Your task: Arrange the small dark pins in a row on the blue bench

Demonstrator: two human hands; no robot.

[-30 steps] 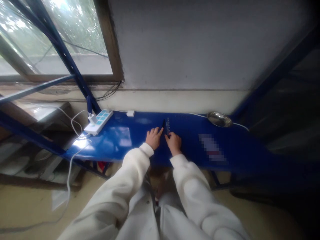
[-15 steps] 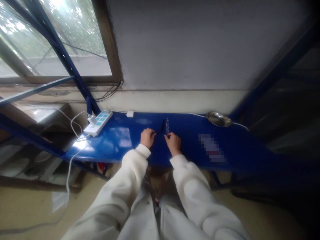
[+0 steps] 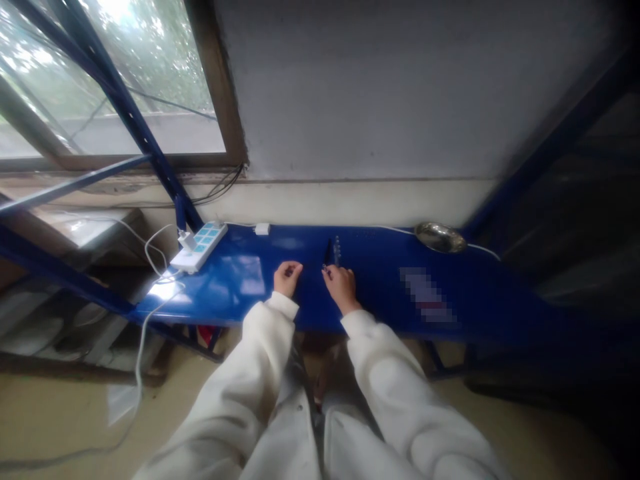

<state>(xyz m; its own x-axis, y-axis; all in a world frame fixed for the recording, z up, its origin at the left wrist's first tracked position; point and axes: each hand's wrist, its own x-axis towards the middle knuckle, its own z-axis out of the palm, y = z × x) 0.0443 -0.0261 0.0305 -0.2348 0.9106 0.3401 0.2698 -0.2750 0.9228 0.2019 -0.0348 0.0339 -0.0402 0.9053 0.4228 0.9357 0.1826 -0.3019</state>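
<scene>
Above the blue tabletop [image 3: 377, 303], my left hand [image 3: 287, 279] is closed, thumb and forefinger pinched together. Whatever is in that pinch, if anything, is too small to make out. My right hand [image 3: 342, 287], a short way to the right, pinches a tiny, partly shiny thing [image 3: 325, 269] between thumb and forefinger; its kind is unclear. Just beyond the right fingertips lies a slim black pen-like object [image 3: 328, 251]. Beside it runs a narrow clear strip with round bumps [image 3: 337, 247], its near end hidden behind my right hand.
At the left end lies a white power strip [image 3: 199, 248] with a plug and cables. A small white box [image 3: 262, 229] sits at the back edge. On the right are a shiny metal bowl [image 3: 440, 237] and a pixelated flat item [image 3: 427, 293]. A wall stands behind.
My left hand has drawn slightly left, away from the right one. My right hand has shifted a little left, and a tiny thing now shows at its fingertips.
</scene>
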